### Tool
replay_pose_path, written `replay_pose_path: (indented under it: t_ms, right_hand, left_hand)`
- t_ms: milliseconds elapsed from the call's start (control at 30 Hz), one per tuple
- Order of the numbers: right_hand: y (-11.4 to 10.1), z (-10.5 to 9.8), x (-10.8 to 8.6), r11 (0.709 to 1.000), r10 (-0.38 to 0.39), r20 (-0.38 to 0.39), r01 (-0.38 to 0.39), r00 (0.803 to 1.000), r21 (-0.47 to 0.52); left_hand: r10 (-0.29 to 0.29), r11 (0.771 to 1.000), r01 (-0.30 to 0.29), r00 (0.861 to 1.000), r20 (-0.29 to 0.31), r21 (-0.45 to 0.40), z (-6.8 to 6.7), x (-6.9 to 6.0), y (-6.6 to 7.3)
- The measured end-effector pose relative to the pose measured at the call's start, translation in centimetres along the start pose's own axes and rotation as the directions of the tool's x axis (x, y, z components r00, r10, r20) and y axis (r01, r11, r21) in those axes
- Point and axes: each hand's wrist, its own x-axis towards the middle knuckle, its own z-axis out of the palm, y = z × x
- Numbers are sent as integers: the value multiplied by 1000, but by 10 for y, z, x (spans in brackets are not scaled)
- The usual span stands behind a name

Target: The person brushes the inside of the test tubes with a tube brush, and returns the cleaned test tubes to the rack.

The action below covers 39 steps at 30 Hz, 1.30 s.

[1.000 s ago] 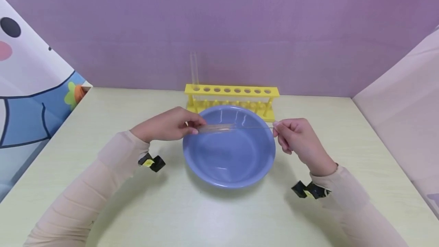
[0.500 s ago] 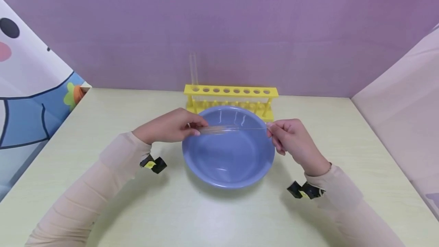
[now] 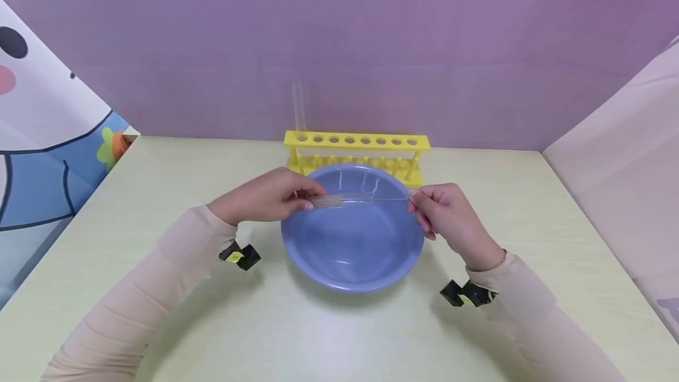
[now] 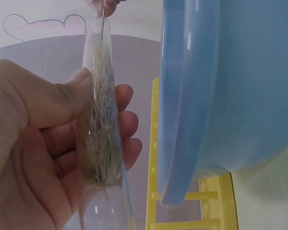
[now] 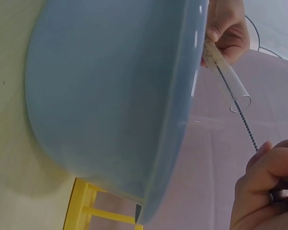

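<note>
My left hand [image 3: 278, 194] grips a clear test tube [image 4: 90, 53], held roughly level above the blue basin [image 3: 352, 246]. Inside the tube sits the bristle head of a test tube brush [image 4: 102, 143], seen through the wall in the left wrist view. The brush's twisted wire stem [image 5: 245, 123] comes out of the tube's open mouth. My right hand [image 3: 451, 217] pinches that stem at the right, over the basin's rim. In the right wrist view, part of the right hand is cut off by the frame's edge.
Behind the basin stands a yellow test tube rack [image 3: 361, 140], partly hidden by it. Another clear test tube [image 3: 299, 108] stands upright in the rack's leftmost hole. A purple backdrop [image 3: 339, 46] rises behind the pale table [image 3: 329, 341].
My right hand has moved left towards the tube, and less of the wire stem shows outside it. The left hand has shifted slightly right with the tube.
</note>
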Motion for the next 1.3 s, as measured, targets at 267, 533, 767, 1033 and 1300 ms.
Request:
replay_pose_path:
  t_ms: [267,533,767,1033,1300]
  right_hand:
    - [0,3,2,1000,7,0,-7,1000,10]
    - [0,6,4,1000,18,-1,-18,1000,1]
    - [0,9,5,1000,26,-2,-26,1000,-8]
    - [0,14,6,1000,23,7,-22,1000,-20]
    - [0,18,9,999,34,27,-34,999,-17]
  left_hand:
    - [-8,1000,8,1000,-9,5,2,2,3]
    - [-6,1000,6,1000,-12,12,2,3,6]
    - [15,1000,-14,1000,-18,17,3,4,9]
    - [23,999,-22,999,-28,32,3,5,12]
    - [7,1000,-6,1000,-16,15,5,7,15]
